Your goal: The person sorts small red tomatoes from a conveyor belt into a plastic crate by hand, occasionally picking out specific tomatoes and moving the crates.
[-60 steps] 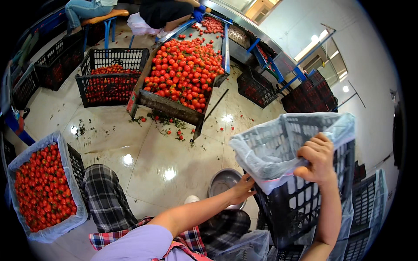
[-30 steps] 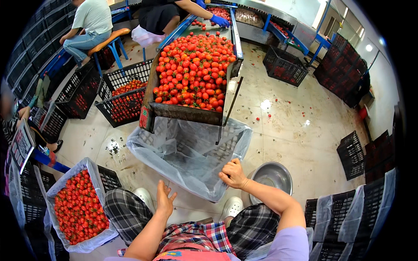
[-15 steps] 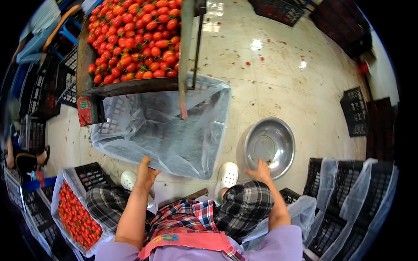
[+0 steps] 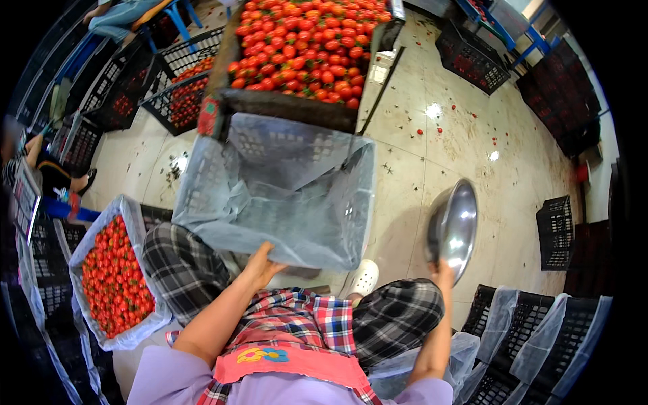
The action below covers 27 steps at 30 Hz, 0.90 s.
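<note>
Pale tiled floor (image 4: 418, 175), wet and glossy, spreads under everything, with a few loose tomatoes scattered on it beyond the bowl. At the middle sits the lined crate (image 4: 283, 189), a black plastic crate with a clear bag draped inside and over its rim, holding nothing that shows. Just beyond the crate, touching its far edge, a wooden tray (image 4: 297, 57) slopes down heaped with red tomatoes. Left of the crate, by the person's knee, a second lined crate (image 4: 111, 277) is full of tomatoes; farther left and beyond it stand black crates (image 4: 169, 81), some holding tomatoes. The left hand (image 4: 260, 264) rests on the crate's near rim, fingers curled over the bag edge, gripping it. Right of the crate, the right hand (image 4: 442, 273) pinches the lower rim of a steel bowl (image 4: 452, 226), which stands tilted up on edge, its hollow facing the crate. Half a second earlier the bowl lay flat on the floor with the right hand only reaching its rim; now it is lifted and tipped. The left hand sits where it was, on the near rim, and the crate has not shifted against the tray. Near the person's right, a stack of lined crates (image 4: 533, 351) waits, and more black crates (image 4: 557, 229) stand beyond the bowl.
</note>
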Available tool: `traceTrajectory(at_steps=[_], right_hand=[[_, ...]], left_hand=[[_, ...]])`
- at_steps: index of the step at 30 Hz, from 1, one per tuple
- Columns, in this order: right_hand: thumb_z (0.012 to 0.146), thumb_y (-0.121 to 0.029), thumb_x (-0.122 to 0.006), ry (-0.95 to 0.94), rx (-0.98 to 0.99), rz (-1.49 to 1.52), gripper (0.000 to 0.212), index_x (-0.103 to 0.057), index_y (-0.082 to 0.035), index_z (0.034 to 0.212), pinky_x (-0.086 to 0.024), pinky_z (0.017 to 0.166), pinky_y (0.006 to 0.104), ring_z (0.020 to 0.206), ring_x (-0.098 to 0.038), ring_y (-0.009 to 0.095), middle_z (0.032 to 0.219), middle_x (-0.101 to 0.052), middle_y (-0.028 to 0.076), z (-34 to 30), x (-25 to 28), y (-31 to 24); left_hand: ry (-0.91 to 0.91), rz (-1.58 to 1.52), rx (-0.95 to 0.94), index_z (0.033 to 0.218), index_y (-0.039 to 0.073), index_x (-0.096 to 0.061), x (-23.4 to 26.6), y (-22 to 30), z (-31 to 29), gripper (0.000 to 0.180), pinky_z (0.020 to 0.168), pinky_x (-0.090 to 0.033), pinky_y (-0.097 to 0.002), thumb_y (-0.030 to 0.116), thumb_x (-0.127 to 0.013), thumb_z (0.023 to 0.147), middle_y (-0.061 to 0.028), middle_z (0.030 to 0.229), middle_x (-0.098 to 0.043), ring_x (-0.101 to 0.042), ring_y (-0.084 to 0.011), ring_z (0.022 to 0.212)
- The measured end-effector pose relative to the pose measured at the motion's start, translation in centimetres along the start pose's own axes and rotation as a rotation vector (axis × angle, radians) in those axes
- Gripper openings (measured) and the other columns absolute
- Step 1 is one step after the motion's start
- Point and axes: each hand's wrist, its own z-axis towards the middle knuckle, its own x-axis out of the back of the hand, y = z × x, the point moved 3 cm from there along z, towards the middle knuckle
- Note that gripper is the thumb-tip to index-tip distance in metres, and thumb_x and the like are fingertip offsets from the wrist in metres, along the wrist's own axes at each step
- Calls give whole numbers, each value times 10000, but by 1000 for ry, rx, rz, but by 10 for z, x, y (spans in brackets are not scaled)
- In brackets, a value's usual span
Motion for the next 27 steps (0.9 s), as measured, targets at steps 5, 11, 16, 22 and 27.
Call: traceTrajectory(at_steps=[5, 11, 16, 22, 27], right_hand=[[762, -21, -628, -166, 252, 16, 160, -562, 37, 895, -422, 581, 365, 591, -470, 378, 712, -520, 248, -21, 172, -198], [720, -40, -690, -618, 537, -70, 193, -626, -37, 902, -458, 555, 351, 606, -554, 345, 712, -576, 184, -96, 254, -328], [779, -148, -663, -1015, 836, 11, 217, -606, -70, 972, -459, 576, 415, 671, -583, 365, 719, -593, 189, -107, 176, -382], [805, -154, -615, -827, 960, -17, 207, -568, -23, 958, -452, 614, 453, 696, -572, 398, 705, -589, 204, -106, 73, -422], [774, -86, -581, -647, 936, -138, 123, -574, -34, 885, -490, 630, 435, 730, -624, 358, 719, -626, 168, -80, -3, -416]], left_hand=[[-35, 73, 308, 1429, 13, 0, -1, -8, -28, 855, 957, -422, -508, 383, -546, 885, -257, 1469, -46, -335, -457, 1252], [-351, 190, -29, 1172, 26, -479, -24, 17, -93, 402, 843, -513, -387, 280, -572, 876, -134, 1121, -508, -554, -272, 1007], [-377, -57, -525, 1054, 100, -586, -7, 109, -138, 413, 850, -386, -376, 457, -439, 907, -36, 996, -563, -488, -191, 997], [-122, 245, -575, 1140, 52, -562, 19, 181, -140, 584, 970, -257, -434, 543, -454, 842, -51, 1121, -558, -442, -187, 1096], [67, 887, -552, 1045, -54, -548, -9, 210, -100, 407, 649, -477, -392, 211, -656, 755, -120, 901, -601, -599, -198, 804]])
